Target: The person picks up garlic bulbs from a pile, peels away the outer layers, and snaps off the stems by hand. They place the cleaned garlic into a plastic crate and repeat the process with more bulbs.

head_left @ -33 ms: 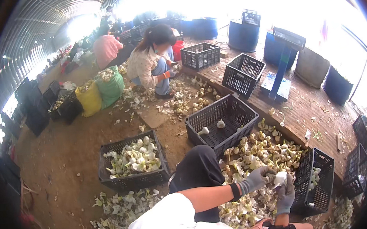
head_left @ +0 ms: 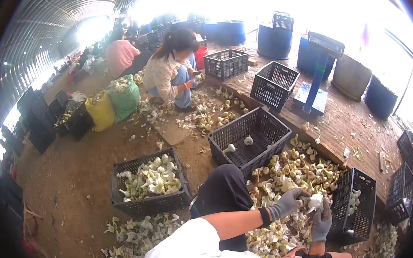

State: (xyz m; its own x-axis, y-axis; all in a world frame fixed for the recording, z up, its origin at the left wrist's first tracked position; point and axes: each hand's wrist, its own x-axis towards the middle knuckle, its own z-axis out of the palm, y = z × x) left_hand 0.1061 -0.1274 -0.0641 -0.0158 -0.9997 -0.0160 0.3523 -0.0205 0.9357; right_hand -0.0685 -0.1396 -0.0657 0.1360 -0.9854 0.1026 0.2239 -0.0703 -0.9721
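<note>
A pale garlic bulb (head_left: 315, 201) is held between my two grey-gloved hands, low over the garlic pile. My left hand (head_left: 290, 203) has its fingers curled in against the bulb's left side. From below, my right hand (head_left: 322, 224) grips the same bulb with closed fingers. Beneath and beyond them lies a heap of untrimmed garlic (head_left: 298, 168) with stems. Loose peeled skins (head_left: 271, 237) cover the ground nearer to me. Just right of my right hand stands a tilted black crate (head_left: 336, 211) with a few white bulbs inside.
Ahead is a black crate (head_left: 252, 161) with a few bulbs; another crate (head_left: 149, 207) to the left is heaped with garlic. Beyond squats a co-worker (head_left: 167, 76) in gloves. A blue-posted scale (head_left: 314, 88) and black crates (head_left: 273, 95) stand on a wooden platform (head_left: 340, 124).
</note>
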